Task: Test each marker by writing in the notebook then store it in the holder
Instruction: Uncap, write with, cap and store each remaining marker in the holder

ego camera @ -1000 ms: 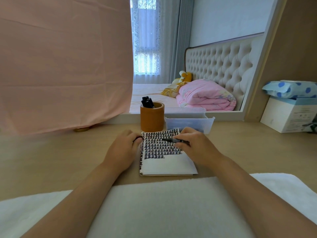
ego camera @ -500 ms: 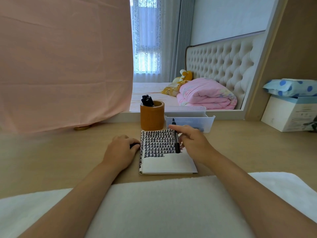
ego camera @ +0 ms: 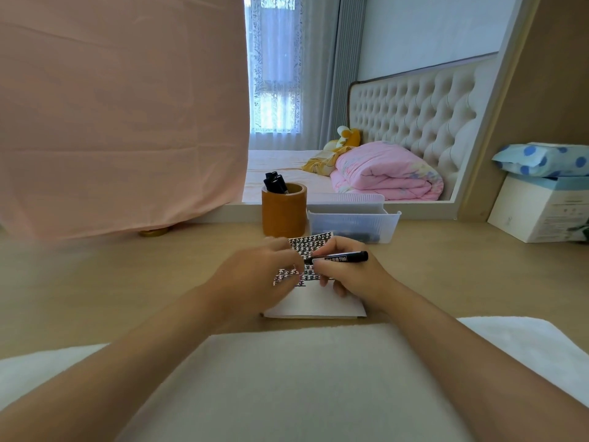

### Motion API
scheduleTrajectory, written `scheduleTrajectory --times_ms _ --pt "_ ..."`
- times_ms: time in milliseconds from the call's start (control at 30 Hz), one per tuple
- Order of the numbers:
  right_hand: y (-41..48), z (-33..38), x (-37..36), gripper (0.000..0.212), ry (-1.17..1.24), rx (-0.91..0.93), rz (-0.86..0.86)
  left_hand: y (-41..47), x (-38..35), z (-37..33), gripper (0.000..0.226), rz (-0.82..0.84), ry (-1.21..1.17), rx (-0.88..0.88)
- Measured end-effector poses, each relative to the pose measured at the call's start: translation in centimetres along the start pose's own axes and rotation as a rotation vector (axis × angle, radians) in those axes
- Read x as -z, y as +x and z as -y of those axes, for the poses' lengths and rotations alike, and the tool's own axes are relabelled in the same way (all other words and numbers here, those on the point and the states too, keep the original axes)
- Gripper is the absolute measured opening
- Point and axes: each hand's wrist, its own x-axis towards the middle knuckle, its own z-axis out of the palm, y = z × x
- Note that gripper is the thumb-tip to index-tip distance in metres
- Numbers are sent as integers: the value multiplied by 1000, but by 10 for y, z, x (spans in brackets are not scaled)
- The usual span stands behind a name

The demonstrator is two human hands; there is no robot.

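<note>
A small notebook (ego camera: 318, 301) lies on the wooden desk, its upper half filled with rows of black marks. My right hand (ego camera: 350, 275) grips a black marker (ego camera: 344, 257) lying level above the page, its back end pointing right. My left hand (ego camera: 255, 279), blurred by motion, reaches over the notebook's left side, and its fingertips pinch the dark cap at the marker's left end. Behind the notebook stands a brown round holder (ego camera: 283, 215) with several black markers (ego camera: 274, 183) upright in it.
A clear plastic bin (ego camera: 353, 223) with dark markers inside sits right of the holder. A white box (ego camera: 538, 212) stands at the far right. A pink cloth (ego camera: 121, 106) hangs at the left. A white towel (ego camera: 287, 378) covers the near desk edge.
My right hand has turned the marker from pointing away to lying level. My left hand has moved from beside the notebook to over it, up to the marker's left end.
</note>
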Motion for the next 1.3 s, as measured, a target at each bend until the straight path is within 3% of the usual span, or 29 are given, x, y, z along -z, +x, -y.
scheduleTrajectory --times_ms 300,533,1300 --pt "3 -3 -6 16 -138 11 -32 -22 -16 17 40 114 -57 -93" --pt "4 -8 -5 19 -220 33 -67 -24 -20 21 45 148 -137 -52" --pt "3 -8 -6 22 -290 82 0 -25 -18 19 38 191 -191 -9"
